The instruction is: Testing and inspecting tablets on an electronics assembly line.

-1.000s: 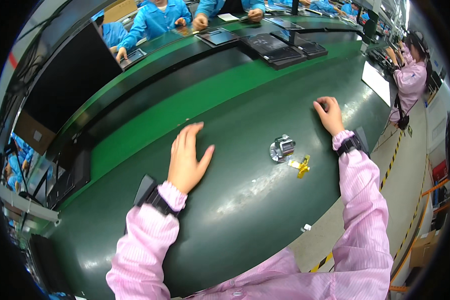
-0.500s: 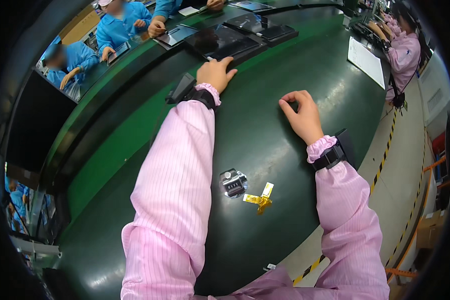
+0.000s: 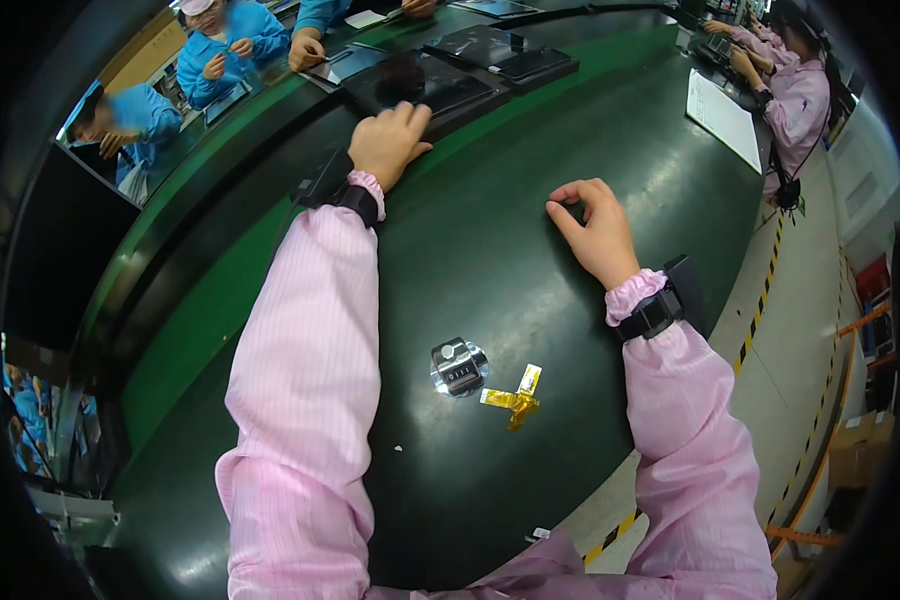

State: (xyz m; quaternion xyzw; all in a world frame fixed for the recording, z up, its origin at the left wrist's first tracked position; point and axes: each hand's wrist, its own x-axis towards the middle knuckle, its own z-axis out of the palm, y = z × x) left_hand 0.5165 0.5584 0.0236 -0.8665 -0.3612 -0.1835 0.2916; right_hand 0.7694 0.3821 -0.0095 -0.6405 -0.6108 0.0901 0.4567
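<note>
In the head view, the left hand (image 3: 390, 145) is held, fingers bent, at the near edge of a black tray (image 3: 460, 92); whether it is gripped cannot be told. The right hand (image 3: 592, 228) is held well apart over the green worktop (image 3: 490, 265), thumb and forefinger curled close together, any hold unclear. Nearer the viewer, a chrome tally counter (image 3: 460, 372) is seen just beside gold-taped strips (image 3: 517, 402).

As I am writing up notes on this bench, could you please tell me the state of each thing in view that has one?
Left hand: fingers bent, by the dark panel's near edge; contact unclear
Right hand: curled; contents, if any, hidden
Dark panel: lying flat, glossy side up
Metal counter: on the bench, untouched
Yellow strip: branched, lying beside the counter, untouched
White sheet: lying flat
</note>
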